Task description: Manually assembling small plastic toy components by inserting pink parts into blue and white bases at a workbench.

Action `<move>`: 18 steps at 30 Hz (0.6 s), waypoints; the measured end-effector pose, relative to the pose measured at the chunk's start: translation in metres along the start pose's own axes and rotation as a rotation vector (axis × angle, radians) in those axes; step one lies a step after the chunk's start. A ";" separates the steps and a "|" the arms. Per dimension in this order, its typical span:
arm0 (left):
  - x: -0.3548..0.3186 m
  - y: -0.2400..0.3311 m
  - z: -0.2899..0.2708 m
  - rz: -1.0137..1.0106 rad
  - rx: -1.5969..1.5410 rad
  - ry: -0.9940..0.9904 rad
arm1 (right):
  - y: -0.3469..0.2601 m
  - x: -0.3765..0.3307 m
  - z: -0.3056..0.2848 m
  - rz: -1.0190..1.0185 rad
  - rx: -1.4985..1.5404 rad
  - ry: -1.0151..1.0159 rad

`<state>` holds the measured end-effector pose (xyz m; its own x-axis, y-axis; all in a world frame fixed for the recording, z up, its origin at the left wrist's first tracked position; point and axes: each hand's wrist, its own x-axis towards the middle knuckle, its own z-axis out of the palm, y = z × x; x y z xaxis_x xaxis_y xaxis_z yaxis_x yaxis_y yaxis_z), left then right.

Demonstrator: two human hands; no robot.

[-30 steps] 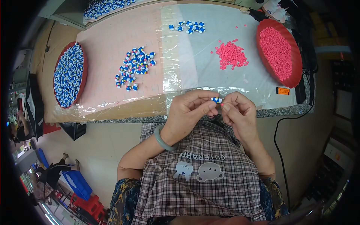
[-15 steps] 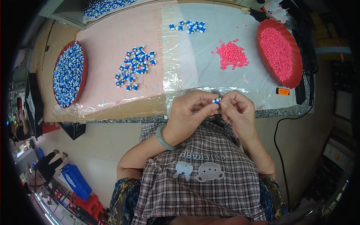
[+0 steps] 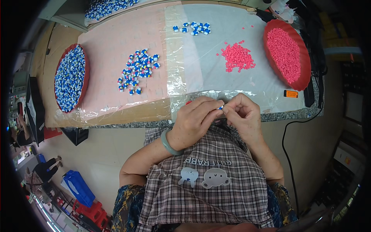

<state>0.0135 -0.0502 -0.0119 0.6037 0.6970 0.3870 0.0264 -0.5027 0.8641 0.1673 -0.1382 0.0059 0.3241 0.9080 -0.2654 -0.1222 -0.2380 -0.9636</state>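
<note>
Clamping small blue-and-white figure in left hand; working its end with right hand pinched together; seemingly pressing detail on; probably calling next for gentle release.

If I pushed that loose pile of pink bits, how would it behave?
The pink bits would probably scatter rather than slide as one pile, since stray ones lie apart around its edges. Each looks tiny, so likely very light.
</note>
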 end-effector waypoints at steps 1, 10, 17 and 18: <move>0.001 0.000 -0.003 -0.001 -0.001 -0.014 | -0.001 0.001 0.000 0.006 0.010 -0.013; 0.020 -0.026 -0.078 -0.157 0.403 0.146 | 0.008 0.045 -0.048 -0.262 -0.613 0.266; 0.046 -0.044 -0.092 0.015 0.774 0.210 | 0.012 0.071 -0.043 -0.393 -1.039 0.410; 0.054 -0.045 -0.087 0.018 0.777 0.215 | 0.012 0.073 -0.041 -0.397 -1.082 0.416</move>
<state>-0.0246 0.0543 -0.0023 0.4449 0.7290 0.5202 0.6123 -0.6715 0.4174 0.2277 -0.0886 -0.0261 0.4608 0.8504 0.2539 0.8314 -0.3135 -0.4588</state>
